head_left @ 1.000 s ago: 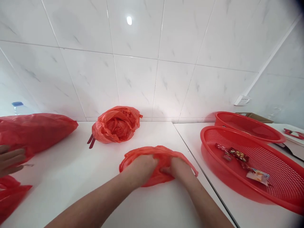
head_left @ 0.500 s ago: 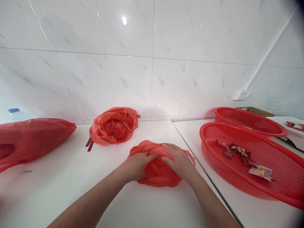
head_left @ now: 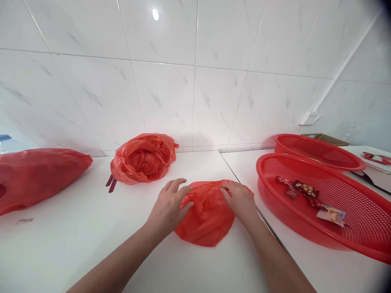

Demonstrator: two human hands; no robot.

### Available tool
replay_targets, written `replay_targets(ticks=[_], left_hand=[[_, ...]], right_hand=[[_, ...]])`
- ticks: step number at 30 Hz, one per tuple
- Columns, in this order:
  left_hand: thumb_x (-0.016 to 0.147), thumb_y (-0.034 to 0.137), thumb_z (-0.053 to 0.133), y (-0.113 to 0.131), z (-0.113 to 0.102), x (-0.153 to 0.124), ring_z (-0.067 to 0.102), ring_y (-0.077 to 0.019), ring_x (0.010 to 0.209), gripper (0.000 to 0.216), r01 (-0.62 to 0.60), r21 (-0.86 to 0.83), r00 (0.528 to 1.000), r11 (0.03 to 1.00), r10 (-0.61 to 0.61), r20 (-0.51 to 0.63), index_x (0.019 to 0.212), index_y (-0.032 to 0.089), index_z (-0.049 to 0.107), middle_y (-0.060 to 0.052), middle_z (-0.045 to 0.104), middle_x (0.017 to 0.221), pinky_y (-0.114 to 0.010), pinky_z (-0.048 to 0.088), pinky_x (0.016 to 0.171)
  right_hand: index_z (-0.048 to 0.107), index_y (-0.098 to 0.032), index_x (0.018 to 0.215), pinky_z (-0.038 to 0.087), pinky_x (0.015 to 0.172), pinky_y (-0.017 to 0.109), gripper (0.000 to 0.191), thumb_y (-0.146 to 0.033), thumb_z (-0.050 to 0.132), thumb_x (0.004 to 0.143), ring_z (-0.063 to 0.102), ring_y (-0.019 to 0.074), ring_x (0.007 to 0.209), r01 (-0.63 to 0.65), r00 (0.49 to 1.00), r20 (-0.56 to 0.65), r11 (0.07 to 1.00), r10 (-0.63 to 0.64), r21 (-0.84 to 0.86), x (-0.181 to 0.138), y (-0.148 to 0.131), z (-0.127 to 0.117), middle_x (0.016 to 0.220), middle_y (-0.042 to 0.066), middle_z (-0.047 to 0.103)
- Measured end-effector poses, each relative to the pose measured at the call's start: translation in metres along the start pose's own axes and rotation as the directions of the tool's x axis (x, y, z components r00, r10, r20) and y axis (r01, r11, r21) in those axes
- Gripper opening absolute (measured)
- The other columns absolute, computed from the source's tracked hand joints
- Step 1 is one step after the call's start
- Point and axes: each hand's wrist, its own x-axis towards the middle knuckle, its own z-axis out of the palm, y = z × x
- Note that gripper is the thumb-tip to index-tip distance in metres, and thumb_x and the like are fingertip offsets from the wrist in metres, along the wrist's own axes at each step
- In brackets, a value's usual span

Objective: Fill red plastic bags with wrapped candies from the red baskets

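Note:
A thin red plastic bag [head_left: 207, 219] lies crumpled on the white table in front of me. My left hand [head_left: 169, 203] is at its left edge, fingers apart and holding nothing. On the bag's right side, my right hand [head_left: 242, 201] has its thumb and fingers drawn together in a pinch on the plastic. Its fingertips are partly hidden by the folds. Behind these, a second red plastic bag [head_left: 145, 160] is bunched up with its mouth facing me, and two dark red strips [head_left: 111, 184] stick out beside it.
To the right stands a large red basket [head_left: 290, 211] with several wrapped snacks [head_left: 308, 191]. Another red basket [head_left: 320, 152] is behind it. A long red bag [head_left: 45, 175] lies at the left near a blue-capped bottle [head_left: 9, 142]. A tiled wall [head_left: 165, 101] closes off the back.
My left hand has come off the bag and moved slightly left, its fingers opening. My right hand has drawn its fingers in on the bag's upper right. The bag's front edge has spread towards me.

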Motion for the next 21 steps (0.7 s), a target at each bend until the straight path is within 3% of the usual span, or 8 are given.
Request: replay_targets(ticks=[2,4,6,9,13,15,17,21], left_hand=[[0.08,0.034,0.059,-0.012,0.005,-0.002,0.048,-0.0293,0.12,0.041,0.194,-0.126,0.978,0.973,-0.202,-0.05,0.119,0.025,0.053,-0.01,0.049,0.13,-0.047,0.044,0.096],[0.077,0.045,0.06,-0.021,0.01,-0.005,0.057,-0.0275,0.108,0.053,0.393,-0.3,0.915,0.869,-0.403,0.031,0.124,0.025,0.048,-0.01,0.054,0.122,-0.043,0.051,0.085],[0.074,0.051,0.06,-0.026,0.014,-0.007,0.064,-0.0243,0.089,0.054,0.535,-0.432,0.836,0.726,-0.529,0.145,0.12,0.024,0.049,-0.007,0.061,0.105,-0.037,0.054,0.071],[0.072,0.051,0.064,-0.031,0.016,-0.009,0.066,-0.0219,0.074,0.048,0.58,-0.645,0.791,0.497,-0.534,0.3,0.11,0.024,0.054,-0.002,0.065,0.085,-0.031,0.054,0.061],[0.07,0.046,0.071,-0.036,0.02,-0.011,0.069,-0.0233,0.078,0.044,0.547,-0.825,0.777,0.145,-0.455,0.435,0.107,0.026,0.056,-0.004,0.071,0.092,-0.03,0.056,0.063],[0.07,0.044,0.074,-0.038,0.022,-0.011,0.07,-0.0243,0.079,0.045,0.544,-0.836,0.76,0.068,-0.461,0.457,0.108,0.026,0.056,-0.005,0.071,0.095,-0.031,0.057,0.063],[0.07,0.044,0.073,-0.04,0.024,-0.011,0.07,-0.0252,0.08,0.046,0.54,-0.842,0.758,0.02,-0.447,0.475,0.11,0.027,0.056,-0.005,0.072,0.097,-0.032,0.058,0.064],[0.07,0.045,0.072,-0.045,0.026,-0.012,0.07,-0.0258,0.083,0.049,0.539,-0.842,0.763,-0.009,-0.419,0.492,0.113,0.027,0.055,-0.006,0.071,0.103,-0.033,0.058,0.065]], right_hand=[[0.066,-0.021,0.094,0.042,0.081,0.035,0.031,-0.031,0.037,0.093,0.058,0.0208,0.091,0.03,0.998,-0.046,1.0,-0.03,-0.005,-0.004,-0.012,0.0,0.093,0.005,0.068],[0.065,-0.023,0.102,0.04,0.089,0.032,0.027,-0.038,0.047,0.09,0.056,0.0193,0.098,0.126,0.992,-0.033,0.992,-0.125,0.006,-0.01,-0.025,0.003,0.102,0.003,0.066],[0.063,-0.026,0.112,0.038,0.096,0.032,0.038,-0.047,0.061,0.081,0.052,0.02,0.106,0.264,0.963,0.039,0.964,-0.266,0.034,-0.015,-0.037,0.01,0.112,0.003,0.062],[0.062,-0.028,0.116,0.036,0.098,0.04,0.047,-0.052,0.066,0.076,0.048,0.0244,0.112,0.342,0.918,0.198,0.939,-0.344,0.042,-0.019,-0.046,0.024,0.119,0.005,0.057],[0.057,-0.027,0.124,0.035,0.101,0.044,0.052,-0.055,0.06,0.08,0.042,0.0272,0.12,0.32,0.912,0.259,0.947,-0.317,0.031,-0.02,-0.044,0.031,0.131,0.007,0.05],[0.059,-0.026,0.121,0.035,0.102,0.041,0.047,-0.052,0.06,0.081,0.044,0.0241,0.119,0.327,0.929,0.167,0.944,-0.329,0.04,-0.02,-0.045,0.026,0.129,0.006,0.053],[0.063,-0.025,0.113,0.037,0.101,0.037,0.034,-0.044,0.058,0.085,0.049,0.0202,0.114,0.335,0.942,-0.008,0.941,-0.335,0.05,-0.02,-0.048,0.013,0.123,0.005,0.058],[0.066,-0.023,0.106,0.042,0.096,0.035,0.024,-0.029,0.051,0.088,0.053,0.0187,0.108,0.231,0.906,-0.368,0.973,-0.207,0.022,-0.023,-0.039,-0.032,0.116,0.007,0.061]])
